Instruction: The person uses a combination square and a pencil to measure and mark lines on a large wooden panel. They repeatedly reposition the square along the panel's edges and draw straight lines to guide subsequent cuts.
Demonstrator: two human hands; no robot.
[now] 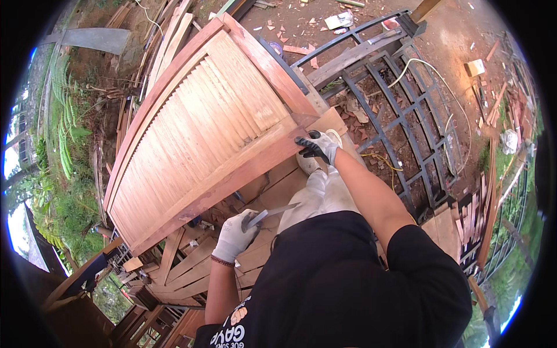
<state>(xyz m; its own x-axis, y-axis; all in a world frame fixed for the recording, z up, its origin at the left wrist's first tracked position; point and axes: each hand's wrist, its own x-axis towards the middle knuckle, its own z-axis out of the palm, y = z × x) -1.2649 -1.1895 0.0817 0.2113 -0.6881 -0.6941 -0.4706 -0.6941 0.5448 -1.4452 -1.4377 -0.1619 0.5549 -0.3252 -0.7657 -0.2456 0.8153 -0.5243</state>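
Observation:
My left hand [235, 234], in a white glove, is closed round the grey handle of a knife [279, 209]. Its thin, straight metal blade points right, across my pale trousers. A large louvred wooden shutter [197, 124], bare reddish-brown wood with many slats, lies tilted in front of me. At its near right corner, the dark-coated fingers of my gloved right hand [319, 148] stretch onto the frame's edge, slightly apart. Nothing shows in that hand. The left hand stays clear of the shutter's near rail. Part of the knife handle is hidden in the left glove.
A dark metal grille [400, 124] lies on the right, crossed by a pale cable [444, 87]. Wooden planks [264, 191] form the surface below me. Timber strips [168, 49] are stacked at far left, beside green ferns [64, 130]. A wood block [474, 68] lies on the dirt.

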